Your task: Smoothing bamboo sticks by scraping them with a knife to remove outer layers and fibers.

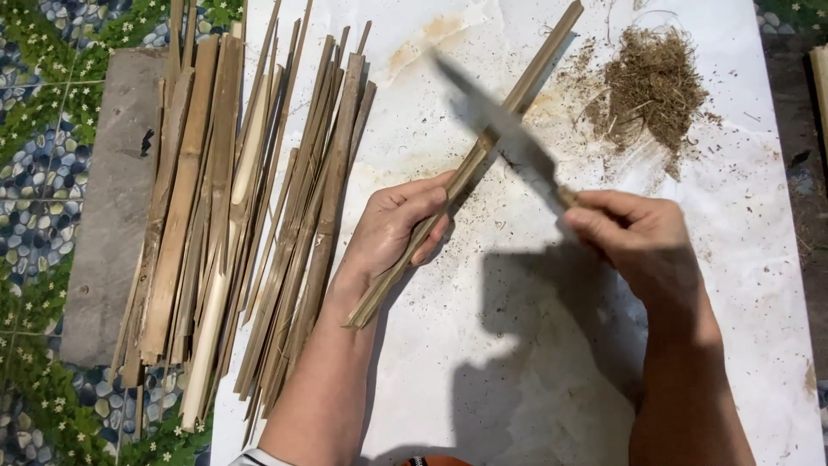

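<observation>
My left hand (392,229) grips a long bamboo strip (509,112) that slants from the lower left up to the top right over a white sheet (483,362). My right hand (634,237) holds the handle of a knife. Its grey blade (500,129) is blurred and crosses the bamboo strip near its middle.
Several split bamboo strips (233,207) lie in a heap at the left of the sheet, partly over a grey board (108,207). A pile of brown fibrous shavings (655,82) sits at the top right. A patterned floor (34,173) surrounds the sheet.
</observation>
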